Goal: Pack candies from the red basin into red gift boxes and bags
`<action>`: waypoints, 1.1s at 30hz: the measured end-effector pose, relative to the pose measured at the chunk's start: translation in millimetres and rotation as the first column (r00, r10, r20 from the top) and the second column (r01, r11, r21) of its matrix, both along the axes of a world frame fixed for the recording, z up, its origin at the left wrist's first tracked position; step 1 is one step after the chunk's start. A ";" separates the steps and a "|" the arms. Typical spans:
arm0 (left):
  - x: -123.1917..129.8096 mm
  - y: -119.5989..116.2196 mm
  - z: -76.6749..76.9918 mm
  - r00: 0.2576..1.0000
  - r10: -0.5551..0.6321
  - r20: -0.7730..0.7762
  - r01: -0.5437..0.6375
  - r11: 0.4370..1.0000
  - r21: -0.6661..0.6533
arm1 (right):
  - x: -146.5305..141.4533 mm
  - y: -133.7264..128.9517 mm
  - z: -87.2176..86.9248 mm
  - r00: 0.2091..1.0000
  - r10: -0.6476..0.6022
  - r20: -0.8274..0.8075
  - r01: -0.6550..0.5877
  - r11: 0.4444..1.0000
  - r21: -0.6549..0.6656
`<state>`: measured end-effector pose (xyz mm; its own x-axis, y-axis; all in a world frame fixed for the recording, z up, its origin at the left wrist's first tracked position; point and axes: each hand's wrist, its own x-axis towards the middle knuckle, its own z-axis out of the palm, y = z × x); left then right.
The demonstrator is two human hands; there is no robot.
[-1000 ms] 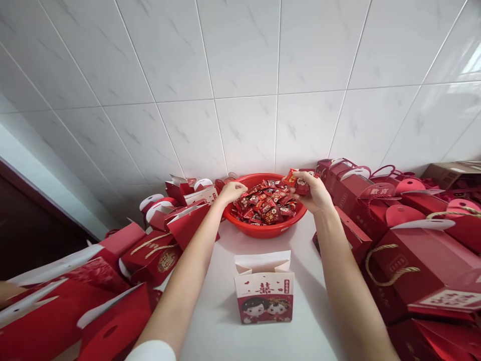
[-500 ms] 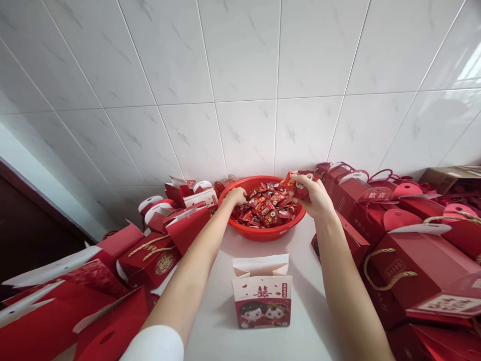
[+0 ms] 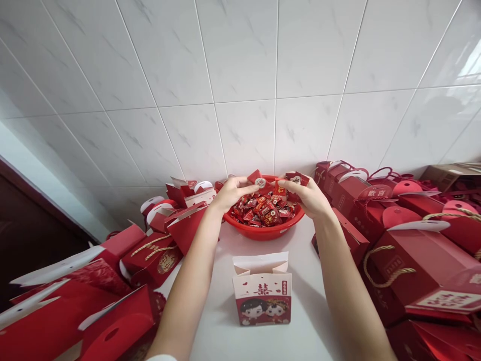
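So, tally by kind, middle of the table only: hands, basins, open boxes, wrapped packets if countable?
Hands: 2 (left hand, right hand)
Red basin: 1
Open box with cartoon couple: 1
Total: 4

Wrapped packets excluded: they overlap, and fingers hide some, so no reliable count.
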<state>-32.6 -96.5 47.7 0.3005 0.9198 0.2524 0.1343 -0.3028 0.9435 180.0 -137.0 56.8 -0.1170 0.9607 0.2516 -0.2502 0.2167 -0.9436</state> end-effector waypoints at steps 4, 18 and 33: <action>7.0 -40.5 20.2 0.996 -0.080 -0.049 0.083 0.995 0.063 | -1.1 -11.1 5.1 0.998 0.059 0.025 -0.061 0.992 0.113; -15.1 -95.8 22.3 0.677 -0.370 -0.637 0.457 0.889 -0.032 | 27.1 -65.3 33.6 0.899 -0.097 0.426 -0.106 0.897 0.428; -9.1 -84.8 15.5 0.671 -0.152 -0.726 0.181 0.983 -0.038 | 10.9 -55.0 23.3 0.539 -0.214 0.815 -0.314 0.846 0.430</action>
